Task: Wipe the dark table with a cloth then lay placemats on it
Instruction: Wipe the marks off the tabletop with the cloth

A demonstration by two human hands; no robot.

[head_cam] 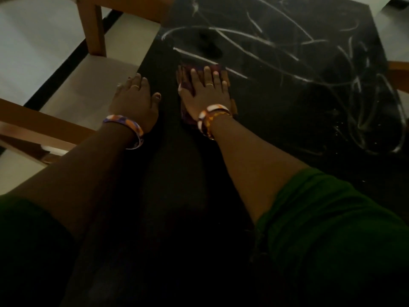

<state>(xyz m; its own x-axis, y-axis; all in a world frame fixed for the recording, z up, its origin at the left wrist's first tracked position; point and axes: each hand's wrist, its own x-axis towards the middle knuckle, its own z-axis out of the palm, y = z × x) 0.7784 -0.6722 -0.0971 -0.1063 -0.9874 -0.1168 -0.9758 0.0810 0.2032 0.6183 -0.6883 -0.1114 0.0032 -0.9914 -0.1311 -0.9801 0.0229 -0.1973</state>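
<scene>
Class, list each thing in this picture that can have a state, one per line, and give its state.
Dark marble-patterned table: bare, no placemats on it yet.
Dark reddish patterned cloth: flat on the table, pressed under the right hand.
Right hand: open, fingers spread on the cloth.
Left hand: open, resting flat at the table's edge.
Wooden chair: beside the table, unoccupied.

No readable text or labels, only pale scrawled lines, perhaps chalk, on table point(287, 103)

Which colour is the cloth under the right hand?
Dark maroon cloth, with an orange-brown edge; it shows in the head view, though dim light limits certainty.
</scene>
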